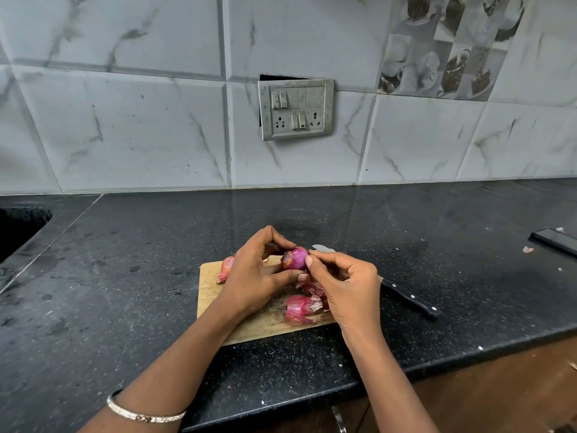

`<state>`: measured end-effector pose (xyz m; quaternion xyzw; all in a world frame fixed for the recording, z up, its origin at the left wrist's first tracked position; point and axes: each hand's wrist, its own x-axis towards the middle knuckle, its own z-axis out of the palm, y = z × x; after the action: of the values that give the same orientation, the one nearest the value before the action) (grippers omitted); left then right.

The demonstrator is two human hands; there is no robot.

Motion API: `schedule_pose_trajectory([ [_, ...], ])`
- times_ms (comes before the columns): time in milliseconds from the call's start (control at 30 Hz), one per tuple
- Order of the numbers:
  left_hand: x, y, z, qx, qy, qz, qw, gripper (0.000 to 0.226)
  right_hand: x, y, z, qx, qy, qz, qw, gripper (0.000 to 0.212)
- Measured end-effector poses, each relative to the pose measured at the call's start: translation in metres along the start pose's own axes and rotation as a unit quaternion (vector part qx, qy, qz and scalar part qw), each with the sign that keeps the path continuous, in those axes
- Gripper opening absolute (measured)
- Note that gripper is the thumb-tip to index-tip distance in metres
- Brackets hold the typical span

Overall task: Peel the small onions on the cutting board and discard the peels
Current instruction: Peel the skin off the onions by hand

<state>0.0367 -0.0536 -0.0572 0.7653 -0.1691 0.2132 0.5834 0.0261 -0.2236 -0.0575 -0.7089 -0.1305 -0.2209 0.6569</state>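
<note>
Purple-red and glossy where the skin is off, the small onion (pixel 295 258) is up off the cutting board (pixel 212 289), over its far edge, caught between your two hands. Your left hand (pixel 256 276) wraps it from the left, forefinger over the top and thumb underneath. Your right hand (pixel 346 285) meets it from the right, thumb and forefinger pinching at the onion's right end. A dry brown tuft shows at the onion's left end.

On the wooden board, a second onion (pixel 225 268) with its skin on lies near the far left corner, partly behind your left hand. A heap of pink peels (pixel 301 309) lies at the near right of the board, just under your right hand. A knife (pixel 409 298) with a black riveted handle lies slanted off the board's right side on the black speckled counter (pixel 125 307), its blade tip showing behind the onion.

At the left edge a sink (pixel 18 229) is cut into the counter; its inside is too dark to tell what it holds. A dark phone (pixel 554 240) lies at the far right, with a scrap of peel (pixel 527 250) near it. On the tiled wall, the grey switch panel (pixel 296 109) carries switches and sockets; any marks on it are too small to read. A thin bracelet (pixel 143 415) circles your left forearm.
</note>
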Motion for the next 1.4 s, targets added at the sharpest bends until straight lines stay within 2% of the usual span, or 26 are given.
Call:
schedule_pose_trajectory([
  [233, -0.001, -0.001, 0.001, 0.012, 0.004, 0.016, 1.0, 0.047, 0.002, -0.002, -0.001, 0.017, -0.011, 0.014, 1.0, 0.011],
  [367, -0.001, -0.003, 0.0, 0.015, -0.003, 0.025, 1.0, 0.046, 0.002, -0.004, 0.001, 0.0, -0.005, 0.005, 1.0, 0.024],
  [600, -0.001, -0.002, 0.0, 0.008, -0.007, 0.021, 1.0, 0.047, 0.001, -0.004, 0.003, -0.046, 0.024, -0.008, 0.999, 0.022],
  [867, 0.0, 0.003, 0.0, -0.054, -0.029, -0.004, 0.998, 0.04, 0.002, 0.003, 0.002, -0.133, 0.078, -0.025, 0.988, 0.007],
  [1100, -0.002, 0.004, -0.001, -0.124, -0.046, -0.041, 0.99, 0.038, 0.005, 0.006, -0.001, -0.147, 0.128, -0.001, 0.981, 0.008],
  [1267, -0.001, 0.002, 0.0, -0.153, -0.046, -0.063, 0.985, 0.041, 0.001, 0.001, -0.001, -0.145, 0.088, -0.029, 0.985, 0.024],
  [1400, -0.001, 0.002, 0.001, -0.158, -0.047, -0.063, 0.984, 0.042, -0.002, -0.005, 0.001, -0.056, 0.031, -0.023, 0.998, 0.016],
])
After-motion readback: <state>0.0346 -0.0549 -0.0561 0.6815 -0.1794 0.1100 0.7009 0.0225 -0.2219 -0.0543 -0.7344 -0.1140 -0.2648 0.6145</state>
